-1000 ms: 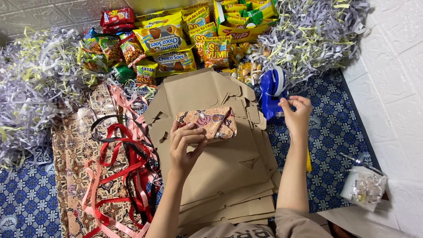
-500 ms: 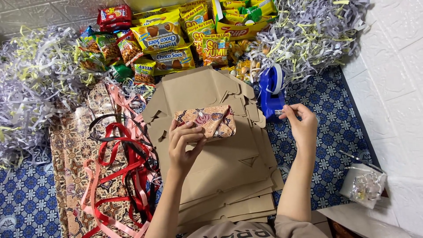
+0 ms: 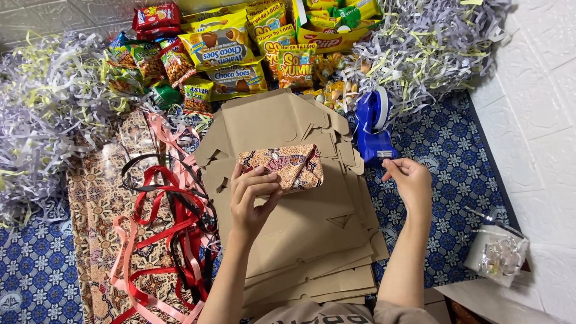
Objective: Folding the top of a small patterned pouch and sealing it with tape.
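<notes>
Head view: pinning the small wrapped parcel (image 3: 282,168) flat on the cardboard stack (image 3: 300,240) under left hand (image 3: 252,198) fingertips, looking light, stiff-cornered, paper slick; right hand (image 3: 411,183) pinching what seems tape just below the blue dispenser (image 3: 373,129).

**Counts on the floor**

Two hands: left (image 3: 252,201), right (image 3: 411,183). One wrapped parcel (image 3: 282,168). One blue tape dispenser (image 3: 373,126). One stack of flat cardboard boxes (image 3: 300,234), sheets too overlapped to count. Two heaps of shredded paper (image 3: 42,120) (image 3: 432,48). Snack packets (image 3: 219,48), at least ten. Ribbons (image 3: 162,240), red, pink and black, tangled beyond counting.
</notes>
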